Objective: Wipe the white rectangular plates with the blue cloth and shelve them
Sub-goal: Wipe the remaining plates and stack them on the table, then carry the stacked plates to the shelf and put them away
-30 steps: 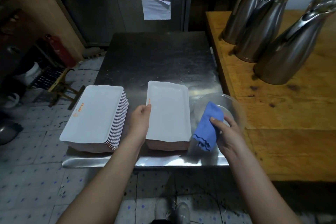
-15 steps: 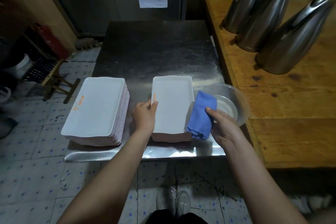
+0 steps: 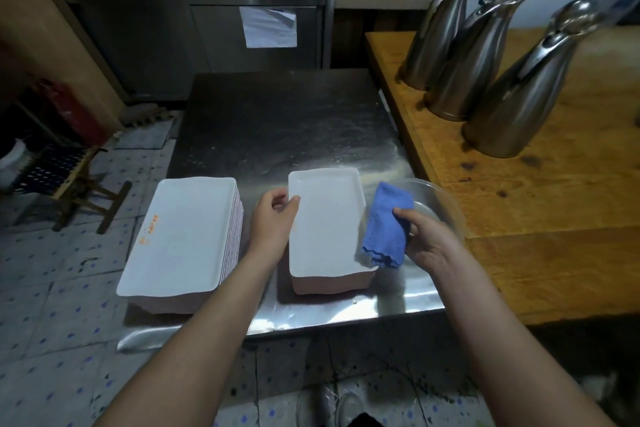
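Two stacks of white rectangular plates sit near the front edge of a steel table [image 3: 277, 121]. The left stack [image 3: 183, 236] is taller and carries an orange mark. On the right stack [image 3: 329, 225], my left hand [image 3: 273, 222] pinches the left rim of the top plate, thumb on its upper face. My right hand [image 3: 426, 239] holds the blue cloth [image 3: 386, 224], which hangs just past the right edge of that stack, in front of a clear bowl [image 3: 440, 201].
A wooden counter [image 3: 554, 218] adjoins the table on the right and carries three tall steel jugs [image 3: 512, 97]. A steel cabinet [image 3: 214, 35] with a paper note stands behind. A folding stool [image 3: 79, 184] and a red canister [image 3: 69, 111] are on the tiled floor at left.
My left hand shifted up the left rim of the right stack and curled onto the top plate. My right hand with the cloth moved left, close to the stack's right edge.
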The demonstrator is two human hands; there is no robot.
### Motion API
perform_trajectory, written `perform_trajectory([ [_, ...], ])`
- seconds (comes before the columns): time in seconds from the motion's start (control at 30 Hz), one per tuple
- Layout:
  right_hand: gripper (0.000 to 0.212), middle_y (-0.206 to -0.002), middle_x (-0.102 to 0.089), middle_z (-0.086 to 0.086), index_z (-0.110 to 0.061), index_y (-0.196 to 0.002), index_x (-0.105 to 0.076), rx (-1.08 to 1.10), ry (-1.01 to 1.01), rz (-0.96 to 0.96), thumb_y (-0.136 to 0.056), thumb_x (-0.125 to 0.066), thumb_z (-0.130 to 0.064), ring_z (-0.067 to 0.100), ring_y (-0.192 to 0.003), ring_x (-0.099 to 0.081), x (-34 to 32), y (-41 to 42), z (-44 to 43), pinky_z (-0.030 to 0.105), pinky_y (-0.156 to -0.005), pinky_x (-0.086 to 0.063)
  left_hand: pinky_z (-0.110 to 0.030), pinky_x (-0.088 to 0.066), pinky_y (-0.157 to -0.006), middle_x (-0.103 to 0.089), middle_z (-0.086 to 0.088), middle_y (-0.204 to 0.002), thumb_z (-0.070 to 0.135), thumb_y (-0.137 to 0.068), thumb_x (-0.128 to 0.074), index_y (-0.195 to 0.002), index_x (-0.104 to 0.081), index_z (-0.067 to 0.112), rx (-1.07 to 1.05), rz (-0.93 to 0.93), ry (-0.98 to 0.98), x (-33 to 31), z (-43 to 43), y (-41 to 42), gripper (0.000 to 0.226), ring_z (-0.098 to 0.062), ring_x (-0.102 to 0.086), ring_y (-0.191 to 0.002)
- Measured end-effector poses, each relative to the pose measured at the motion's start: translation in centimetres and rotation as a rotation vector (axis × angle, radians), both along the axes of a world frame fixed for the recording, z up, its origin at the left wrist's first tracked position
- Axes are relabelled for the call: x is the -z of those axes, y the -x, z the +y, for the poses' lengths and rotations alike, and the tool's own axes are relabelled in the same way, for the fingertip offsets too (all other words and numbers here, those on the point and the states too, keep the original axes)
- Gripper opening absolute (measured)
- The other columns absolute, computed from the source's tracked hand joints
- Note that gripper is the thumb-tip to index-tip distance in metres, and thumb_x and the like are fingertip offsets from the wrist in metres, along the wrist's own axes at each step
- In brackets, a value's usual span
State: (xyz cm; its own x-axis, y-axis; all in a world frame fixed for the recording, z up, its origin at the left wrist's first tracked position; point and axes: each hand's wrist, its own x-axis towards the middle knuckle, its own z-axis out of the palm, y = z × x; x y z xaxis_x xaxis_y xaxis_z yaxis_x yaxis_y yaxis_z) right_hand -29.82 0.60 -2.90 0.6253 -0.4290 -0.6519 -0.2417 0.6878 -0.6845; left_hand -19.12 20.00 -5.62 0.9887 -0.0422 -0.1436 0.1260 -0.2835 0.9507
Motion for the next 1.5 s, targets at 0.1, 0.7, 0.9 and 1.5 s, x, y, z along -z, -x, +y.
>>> perform_trajectory([
  [0.1,0.035,-0.105,-0.063,0.018,0.006,-0.121,-0.055,-0.005,0.055,0.008,-0.087,-0.061,-0.005,0.028,-0.096,-0.059,-0.4,-1.2,-0.8,0.037,-0.085,-0.05,-0.026,-0.046,-0.087,-0.06,0.006,-0.105,0.024,-0.088,-0.062,-0.111,-0.059,0.018,0.044,-0.027,0.022,-1.6,-0.6,-1.1,0.024,-0.011,-0.056,-0.098],
  [0.7,0.013,-0.081,-0.062,0.011,-0.005,-0.103,-0.056,-0.186,0.255,0.1,-0.09,-0.059,-0.004,0.02,-0.069,-0.059,2.3,-14.4,-12.3,0.029,-0.054,-0.048,-0.03,-0.048,-0.093,-0.064,0.001,-0.103,0.01,-0.085,-0.066,-0.102,-0.061,0.018,0.003,-0.161,0.151,-5.4,-8.6,-7.9,0.02,-0.009,-0.059,-0.094],
  [0.9,0.019,-0.073,-0.058,0.01,-0.009,-0.073,-0.053,-0.311,0.359,0.218,-0.087,-0.062,-0.002,0.018,-0.061,-0.055,5.7,-19.4,-15.1,0.028,-0.052,-0.045,-0.041,-0.048,-0.096,-0.064,-0.005,-0.103,0.007,-0.085,-0.065,-0.102,-0.061,0.014,-0.096,-0.14,0.153,-4.9,-11.1,-10.2,0.02,-0.013,-0.059,-0.095],
  [1.5,0.061,-0.137,-0.044,0.017,-0.005,-0.136,-0.042,-0.769,1.221,0.27,-0.086,-0.066,-0.028,0.032,-0.118,-0.05,3.2,-18.5,-13.5,0.04,-0.095,-0.047,-0.034,-0.046,-0.092,-0.06,-0.005,-0.106,0.008,-0.088,-0.06,-0.113,-0.058,0.007,-0.036,-0.141,-0.006,-8.2,-8.2,-8.9,0.024,-0.012,-0.056,-0.095],
])
